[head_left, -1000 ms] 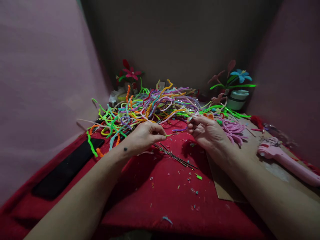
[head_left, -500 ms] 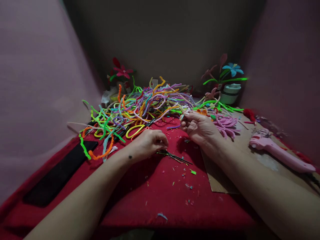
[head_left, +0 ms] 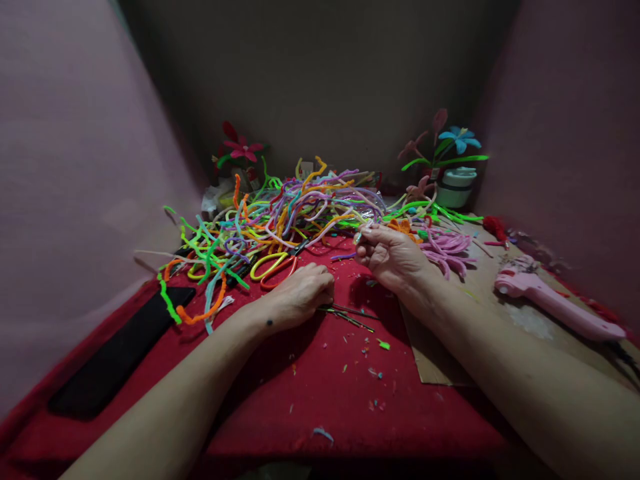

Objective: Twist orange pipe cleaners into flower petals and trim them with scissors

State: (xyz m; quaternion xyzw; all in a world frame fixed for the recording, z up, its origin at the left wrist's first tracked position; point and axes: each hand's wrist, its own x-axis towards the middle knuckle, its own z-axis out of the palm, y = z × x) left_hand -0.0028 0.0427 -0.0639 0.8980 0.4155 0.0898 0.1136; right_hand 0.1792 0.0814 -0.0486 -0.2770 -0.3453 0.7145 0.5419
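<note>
My left hand [head_left: 307,293] is low over the red cloth, its fingers closed at one end of several thin dark wires [head_left: 353,316]. The wires' other ends fan out over the cloth to the right. Higher and to the right, my right hand [head_left: 393,259] has its palm turned inward and its fingers pinched together. A small pale, shiny bit shows at those fingertips, too small to name. Just beyond my left hand lie scissors [head_left: 273,267] with yellow and red handles.
A tangled heap of colourful pipe cleaners [head_left: 300,207] spreads across the back. Pink pipe cleaners [head_left: 447,247] and a pink glue gun [head_left: 555,297] rest on cardboard [head_left: 440,363] at right. A black flat object [head_left: 120,353] is at left. Pipe-cleaner flowers [head_left: 460,140] stand behind.
My left hand has shifted slightly and its fingers have curled further down over the wire ends; the wires are spread differently. My right hand keeps its pinch. The view has moved slightly.
</note>
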